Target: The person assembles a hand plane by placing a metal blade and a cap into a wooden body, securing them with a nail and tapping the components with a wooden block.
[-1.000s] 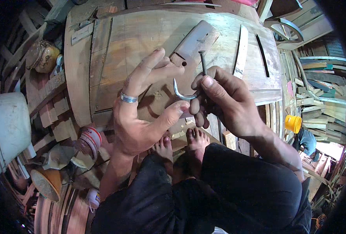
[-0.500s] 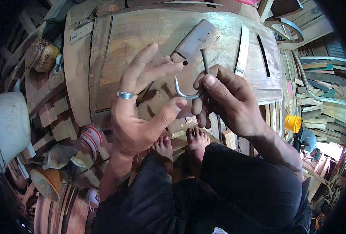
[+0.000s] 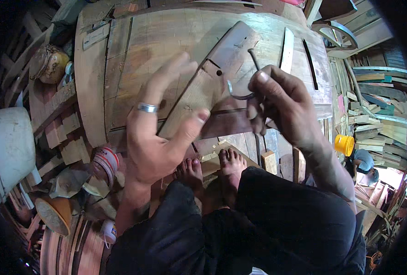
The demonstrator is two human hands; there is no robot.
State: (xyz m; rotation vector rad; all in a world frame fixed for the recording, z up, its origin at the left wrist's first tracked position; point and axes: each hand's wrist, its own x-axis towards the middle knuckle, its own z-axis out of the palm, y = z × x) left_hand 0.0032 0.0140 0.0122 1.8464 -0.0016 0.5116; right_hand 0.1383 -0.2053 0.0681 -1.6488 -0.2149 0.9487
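Note:
My right hand (image 3: 289, 110) is closed, pinching a dark nail (image 3: 255, 59) whose head points up between thumb and forefinger. Out of the same fingers, toward the left, curves a metal hook (image 3: 241, 96); whether nail and hook are one piece I cannot tell, as the fingers hide where they meet. My left hand (image 3: 149, 142), with a ring on one finger, hangs open and empty to the left, thumb and fingers spread and fingertips blurred. Beneath both hands a narrow wooden piece (image 3: 198, 94) with a round hole and a dark slot lies slantwise on the wide plank surface (image 3: 153, 34).
A pale strip (image 3: 286, 52) lies on the planks at right. Along the left stand a jar (image 3: 52, 65), a white container (image 3: 11, 146) and an orange bucket (image 3: 54, 215). Stacked boards (image 3: 380, 101), a yellow bucket (image 3: 344, 145) and another person (image 3: 363, 162) are at right. My bare feet (image 3: 231, 169) stand below the planks.
My right hand has moved right with the nail and hook, away from my left hand. The left fingers have drawn back from the hook, uncovering more of the wooden piece.

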